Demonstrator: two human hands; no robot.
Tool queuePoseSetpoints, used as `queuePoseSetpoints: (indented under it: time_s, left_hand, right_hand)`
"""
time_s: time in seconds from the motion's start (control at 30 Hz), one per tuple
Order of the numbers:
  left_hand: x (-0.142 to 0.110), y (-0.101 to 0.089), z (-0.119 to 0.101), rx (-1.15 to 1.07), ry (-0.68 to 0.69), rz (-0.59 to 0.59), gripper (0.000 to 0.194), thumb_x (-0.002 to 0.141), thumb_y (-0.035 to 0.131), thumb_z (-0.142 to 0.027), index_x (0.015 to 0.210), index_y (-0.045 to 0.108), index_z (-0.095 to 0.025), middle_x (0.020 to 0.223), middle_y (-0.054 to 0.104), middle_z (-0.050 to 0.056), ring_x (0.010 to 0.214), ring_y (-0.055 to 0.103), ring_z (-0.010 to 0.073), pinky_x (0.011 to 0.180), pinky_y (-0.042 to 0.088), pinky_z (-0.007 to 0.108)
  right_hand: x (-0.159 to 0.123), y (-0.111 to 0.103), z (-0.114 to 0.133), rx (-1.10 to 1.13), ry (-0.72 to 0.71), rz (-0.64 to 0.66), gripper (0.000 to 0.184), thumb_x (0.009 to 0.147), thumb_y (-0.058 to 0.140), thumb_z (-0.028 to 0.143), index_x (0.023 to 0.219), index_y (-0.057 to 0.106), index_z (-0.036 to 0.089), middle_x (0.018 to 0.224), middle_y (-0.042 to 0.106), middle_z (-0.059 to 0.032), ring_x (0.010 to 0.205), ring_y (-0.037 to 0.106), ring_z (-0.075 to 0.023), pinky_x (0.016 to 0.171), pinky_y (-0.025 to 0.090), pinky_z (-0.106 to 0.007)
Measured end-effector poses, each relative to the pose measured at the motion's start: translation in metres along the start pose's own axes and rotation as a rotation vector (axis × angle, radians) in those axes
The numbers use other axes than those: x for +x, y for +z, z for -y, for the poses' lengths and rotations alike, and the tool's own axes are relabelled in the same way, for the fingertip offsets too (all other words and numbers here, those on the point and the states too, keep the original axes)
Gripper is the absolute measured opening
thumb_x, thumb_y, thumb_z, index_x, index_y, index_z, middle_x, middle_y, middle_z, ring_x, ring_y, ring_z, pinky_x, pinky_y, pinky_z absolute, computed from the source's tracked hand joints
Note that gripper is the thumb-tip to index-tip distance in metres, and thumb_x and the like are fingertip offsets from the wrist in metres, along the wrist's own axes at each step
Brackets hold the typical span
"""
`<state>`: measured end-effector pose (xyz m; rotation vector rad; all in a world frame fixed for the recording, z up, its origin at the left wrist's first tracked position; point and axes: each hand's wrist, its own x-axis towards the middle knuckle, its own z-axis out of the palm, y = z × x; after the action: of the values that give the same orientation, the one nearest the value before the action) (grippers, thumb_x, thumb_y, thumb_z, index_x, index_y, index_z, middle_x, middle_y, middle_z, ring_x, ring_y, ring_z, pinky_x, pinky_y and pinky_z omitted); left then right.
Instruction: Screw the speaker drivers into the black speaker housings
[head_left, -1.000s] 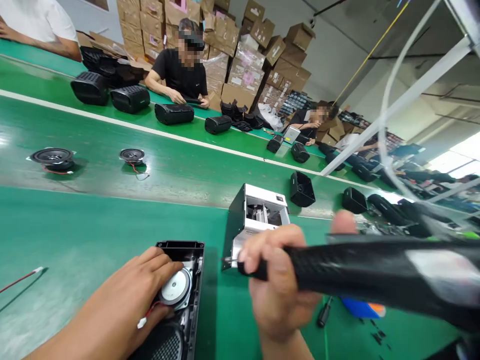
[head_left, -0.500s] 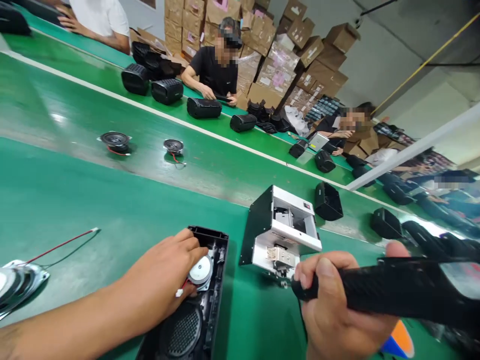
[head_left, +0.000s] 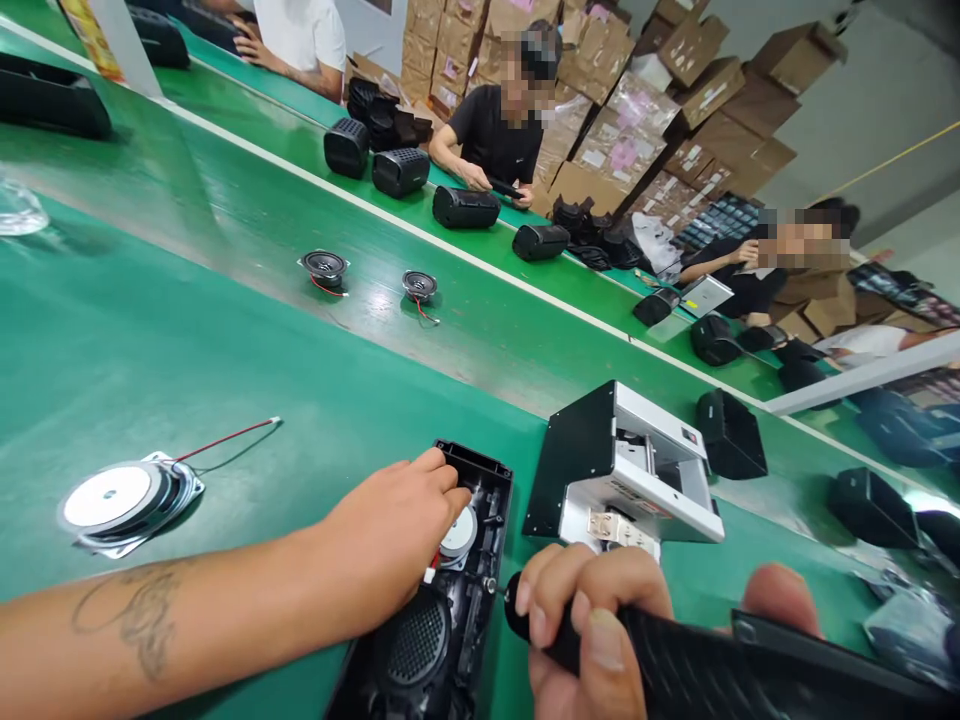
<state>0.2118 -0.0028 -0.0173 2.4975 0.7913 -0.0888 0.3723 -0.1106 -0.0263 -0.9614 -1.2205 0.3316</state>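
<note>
A long black speaker housing [head_left: 480,625] lies on the green bench, its inside facing up, with a round mesh grille [head_left: 417,640] in its near part. My left hand [head_left: 401,530] reaches into it, fingers curled round a small speaker driver [head_left: 459,535] that sits in the far part; the fingers cover some of it. A white connector on a red wire [head_left: 430,575] pokes out below the fingers. In my right hand [head_left: 592,620] is a black electric screwdriver [head_left: 712,665], gripped near its front end. Its tip points left and lies at the housing's right edge; contact cannot be told.
A screw feeder [head_left: 664,490] stands behind my right hand. A larger speaker driver [head_left: 120,500] lies at left, its wire stretched out. Two drivers [head_left: 325,266] and several black housings [head_left: 465,208] rest on the conveyor [head_left: 255,220]. Co-workers [head_left: 495,135] sit across it.
The view has swung left, so things appear further right. My right hand has brought the screwdriver from beside the screw feeder to the housing's edge. My left hand stays on the small driver.
</note>
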Motion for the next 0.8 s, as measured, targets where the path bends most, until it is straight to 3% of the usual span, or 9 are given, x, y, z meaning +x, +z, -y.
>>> queuePoseSetpoints:
  time_s: [0.13, 0.23, 0.37, 0.5, 0.63, 0.8]
  left_hand:
    - [0.0, -0.002, -0.001, 0.005, -0.006, 0.017, 0.055, 0.089, 0.084, -0.003, 0.143, 0.08, -0.012, 0.133, 0.082, 0.016, 0.133, 0.07, 0.0418, 0.108, 0.063, 0.054]
    - [0.001, -0.001, -0.001, 0.003, -0.011, 0.024, 0.056, 0.087, 0.085, -0.003, 0.141, 0.08, -0.012, 0.131, 0.082, 0.015, 0.131, 0.071, 0.0415, 0.107, 0.063, 0.053]
    - [0.001, -0.004, -0.002, 0.004, -0.012, 0.032, 0.056, 0.082, 0.087, -0.001, 0.137, 0.082, -0.013, 0.128, 0.083, 0.014, 0.127, 0.072, 0.0415, 0.105, 0.064, 0.053]
    - [0.003, -0.009, -0.005, 0.016, -0.029, 0.055, 0.055, 0.082, 0.086, 0.001, 0.135, 0.082, -0.012, 0.13, 0.083, 0.014, 0.127, 0.073, 0.0409, 0.102, 0.064, 0.05]
    - [0.005, -0.012, -0.01, 0.025, -0.031, 0.087, 0.055, 0.087, 0.086, 0.0, 0.14, 0.081, -0.01, 0.134, 0.082, 0.014, 0.132, 0.071, 0.041, 0.107, 0.063, 0.052]
    - [0.005, -0.014, -0.014, 0.035, -0.05, 0.119, 0.066, 0.082, 0.095, 0.0, 0.145, 0.079, -0.009, 0.138, 0.081, 0.015, 0.136, 0.069, 0.0414, 0.113, 0.062, 0.052]
  right_hand:
    - [-0.004, 0.021, -0.001, -0.036, -0.021, -0.17, 0.007, 0.117, 0.069, 0.027, 0.112, 0.064, 0.028, 0.073, 0.05, 0.0106, 0.046, 0.049, -0.0123, 0.048, 0.052, -0.027]
    - [-0.005, 0.027, -0.001, -0.024, -0.043, -0.2, 0.015, 0.116, 0.068, 0.022, 0.125, 0.064, 0.032, 0.077, 0.052, 0.0117, 0.048, 0.049, -0.0108, 0.051, 0.053, -0.026]
    - [-0.006, 0.025, -0.008, -0.05, -0.052, -0.171, 0.008, 0.116, 0.068, 0.026, 0.109, 0.064, 0.03, 0.072, 0.049, 0.0104, 0.045, 0.048, -0.0122, 0.047, 0.051, -0.027]
    - [-0.01, 0.016, -0.016, -0.054, -0.008, -0.057, 0.031, 0.113, 0.066, 0.039, 0.087, 0.054, 0.029, 0.059, 0.046, 0.0078, 0.039, 0.043, -0.017, 0.038, 0.043, -0.029]
    - [-0.017, 0.015, -0.021, -0.049, -0.005, -0.081, 0.034, 0.112, 0.066, 0.04, 0.084, 0.051, 0.029, 0.057, 0.043, 0.0086, 0.037, 0.038, -0.0153, 0.037, 0.04, -0.027]
    - [-0.019, 0.018, -0.023, -0.051, 0.001, -0.083, 0.032, 0.111, 0.065, 0.038, 0.085, 0.052, 0.028, 0.059, 0.044, 0.0081, 0.039, 0.041, -0.0162, 0.038, 0.041, -0.029]
